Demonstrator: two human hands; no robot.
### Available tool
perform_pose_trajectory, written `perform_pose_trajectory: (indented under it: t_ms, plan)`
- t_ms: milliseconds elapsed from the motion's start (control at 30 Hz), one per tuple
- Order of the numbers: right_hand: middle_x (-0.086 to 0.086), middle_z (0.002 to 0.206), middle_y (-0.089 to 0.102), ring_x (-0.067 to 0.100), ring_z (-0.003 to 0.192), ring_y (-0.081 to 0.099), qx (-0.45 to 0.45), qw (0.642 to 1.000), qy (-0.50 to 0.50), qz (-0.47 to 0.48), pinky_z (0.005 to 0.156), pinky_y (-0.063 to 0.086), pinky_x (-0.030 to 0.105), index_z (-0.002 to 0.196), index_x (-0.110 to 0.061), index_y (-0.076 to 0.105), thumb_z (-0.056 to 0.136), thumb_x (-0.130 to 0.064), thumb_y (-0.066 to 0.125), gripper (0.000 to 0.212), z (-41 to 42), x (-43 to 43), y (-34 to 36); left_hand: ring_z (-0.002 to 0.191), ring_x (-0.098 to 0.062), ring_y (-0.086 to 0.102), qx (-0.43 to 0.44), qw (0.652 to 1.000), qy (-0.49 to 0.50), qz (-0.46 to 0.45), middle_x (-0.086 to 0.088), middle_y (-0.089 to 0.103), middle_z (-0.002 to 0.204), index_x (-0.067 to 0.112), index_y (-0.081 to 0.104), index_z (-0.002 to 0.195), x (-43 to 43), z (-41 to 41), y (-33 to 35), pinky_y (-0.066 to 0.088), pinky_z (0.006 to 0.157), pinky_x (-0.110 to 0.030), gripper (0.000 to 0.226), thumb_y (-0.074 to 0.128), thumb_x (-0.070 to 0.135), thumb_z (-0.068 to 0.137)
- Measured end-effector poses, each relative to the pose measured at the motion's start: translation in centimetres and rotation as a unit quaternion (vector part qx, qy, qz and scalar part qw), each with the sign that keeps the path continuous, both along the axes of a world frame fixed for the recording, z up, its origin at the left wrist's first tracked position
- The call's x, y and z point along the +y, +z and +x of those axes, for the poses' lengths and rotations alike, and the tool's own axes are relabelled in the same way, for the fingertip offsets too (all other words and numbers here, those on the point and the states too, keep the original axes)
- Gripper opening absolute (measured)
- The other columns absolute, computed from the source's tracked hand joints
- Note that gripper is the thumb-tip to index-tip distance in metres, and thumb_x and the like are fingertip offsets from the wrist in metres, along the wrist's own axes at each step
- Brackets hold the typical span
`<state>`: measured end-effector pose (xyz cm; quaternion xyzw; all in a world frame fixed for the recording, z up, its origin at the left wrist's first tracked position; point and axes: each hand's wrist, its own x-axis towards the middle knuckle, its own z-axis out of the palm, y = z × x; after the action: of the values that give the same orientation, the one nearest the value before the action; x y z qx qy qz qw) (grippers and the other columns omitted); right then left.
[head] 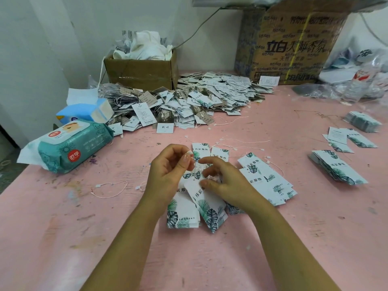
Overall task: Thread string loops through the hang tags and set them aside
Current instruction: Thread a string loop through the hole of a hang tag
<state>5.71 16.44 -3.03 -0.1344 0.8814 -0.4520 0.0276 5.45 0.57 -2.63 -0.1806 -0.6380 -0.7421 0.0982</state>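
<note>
While pinching the string loop's white clasp [189, 152] in the left hand [170, 164] just above the leaf-print hang tag [202, 198], grips that tag's punched upper end with the curled fingers of the right hand [224, 183], angled lengthwise from both hands down toward the body.

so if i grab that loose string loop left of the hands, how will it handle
The string loop lies in a limp, uneven curve on the pink table, so it probably flops. It looks thin, so likely light and fiddly to pinch. Its clasp may be easiest to grab.
</note>
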Motion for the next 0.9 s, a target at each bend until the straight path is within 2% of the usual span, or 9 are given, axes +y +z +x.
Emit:
perform_pose_trajectory:
  t_ms: [67, 233, 300, 400, 500, 567, 667, 767, 900]
  plan:
    - [-0.014, 0.087, 0.057, 0.011, 0.091, 0.055, -0.010, 1.000, -0.007, -0.029, 0.075, 0.040, 0.012, 0.115, -0.031, 0.052, 0.083, -0.016, 0.067, 0.039, 0.02, -0.02, 0.09, 0.067, -0.004, 0.058, -0.006, 1.000, 0.006, 0.017, 0.008, 0.064, 0.067, 0.013, 0.058, 0.086, 0.01, 0.00, 0.03, 0.048, 0.068, -0.015, 0.008, 0.056, 0.018, 0.080]
    - [-0.002, 0.074, 0.057, 0.011, 0.069, 0.051, -0.027, 0.989, -0.002, -0.143, 0.064, 0.042, 0.018, 0.097, -0.032, 0.056, 0.081, -0.003, 0.067, 0.035, 0.06, -0.04, 0.33, 0.067, -0.006, 0.059, -0.034, 0.998, 0.033, 0.030, 0.010, 0.064, 0.067, 0.016, 0.060, 0.085, -0.07, -0.43, -0.22, 0.050, 0.068, -0.018, 0.005, 0.057, 0.012, 0.085]
    - [-0.002, 0.070, 0.059, 0.015, 0.069, 0.056, -0.043, 0.970, -0.005, -0.239, 0.063, 0.047, 0.027, 0.096, -0.028, 0.060, 0.081, 0.001, 0.065, 0.033, 0.02, 0.11, 0.52, 0.068, -0.003, 0.059, -0.043, 0.995, 0.080, -0.032, 0.012, 0.065, 0.070, 0.021, 0.061, 0.084, -0.09, -0.60, -0.47, 0.050, 0.067, -0.017, 0.013, 0.056, 0.010, 0.089]
    - [-0.002, 0.070, 0.063, 0.017, 0.070, 0.063, -0.044, 0.935, -0.039, -0.350, 0.058, 0.053, 0.029, 0.096, -0.023, 0.062, 0.083, 0.004, 0.060, 0.031, -0.20, 0.59, 0.64, 0.082, -0.005, 0.056, -0.011, 0.968, 0.121, -0.219, 0.008, 0.062, 0.090, 0.022, 0.062, 0.092, -0.03, -0.47, -0.86, 0.044, 0.074, -0.016, 0.014, 0.048, 0.022, 0.095]
    - [0.002, 0.076, 0.060, 0.016, 0.068, 0.062, -0.024, 0.907, -0.098, -0.410, 0.056, 0.053, 0.028, 0.096, -0.023, 0.061, 0.085, 0.003, 0.058, 0.029, -0.36, 0.82, 0.46, 0.084, 0.009, 0.054, -0.011, 0.966, 0.087, -0.245, 0.011, 0.061, 0.094, 0.022, 0.064, 0.100, 0.18, -0.01, -0.84, 0.039, 0.073, -0.005, 0.036, 0.035, 0.042, 0.090]
    - [0.008, 0.083, 0.056, 0.018, 0.068, 0.059, -0.015, 0.897, -0.129, -0.423, 0.055, 0.052, 0.029, 0.095, -0.026, 0.056, 0.086, 0.000, 0.059, 0.027, -0.36, 0.79, 0.34, 0.071, 0.011, 0.053, -0.022, 0.967, 0.061, -0.246, 0.012, 0.064, 0.086, 0.024, 0.066, 0.091, 0.18, 0.04, -0.69, 0.036, 0.063, -0.003, 0.025, 0.045, 0.037, 0.090]
    - [0.009, 0.084, 0.055, 0.021, 0.071, 0.057, 0.005, 0.903, -0.151, -0.402, 0.055, 0.050, 0.031, 0.092, -0.031, 0.052, 0.085, -0.003, 0.062, 0.030, -0.42, 0.66, 0.18, 0.052, 0.003, 0.043, -0.065, 0.969, -0.009, -0.238, 0.004, 0.059, 0.067, 0.013, 0.067, 0.077, 0.22, 0.10, -0.50, 0.035, 0.055, -0.011, 0.016, 0.064, 0.026, 0.084]
    - [0.009, 0.083, 0.060, 0.023, 0.073, 0.059, 0.008, 0.911, -0.136, -0.388, 0.061, 0.050, 0.038, 0.089, -0.031, 0.051, 0.084, -0.008, 0.065, 0.028, -0.25, 0.40, 0.31, 0.051, -0.005, 0.039, -0.075, 0.972, -0.022, -0.220, -0.002, 0.050, 0.063, 0.000, 0.061, 0.073, 0.27, 0.13, -0.60, 0.034, 0.052, -0.017, 0.024, 0.068, 0.021, 0.082]
    - [0.005, 0.080, 0.068, 0.015, 0.069, 0.064, -0.018, 0.928, -0.084, -0.363, 0.053, 0.050, 0.027, 0.079, -0.024, 0.057, 0.085, -0.020, 0.062, 0.008, 0.17, 0.50, 0.93, 0.056, -0.009, 0.049, -0.085, 0.982, 0.035, -0.163, -0.006, 0.058, 0.061, 0.003, 0.064, 0.070, 0.10, -0.16, -0.57, 0.043, 0.054, -0.022, 0.020, 0.069, 0.018, 0.081]
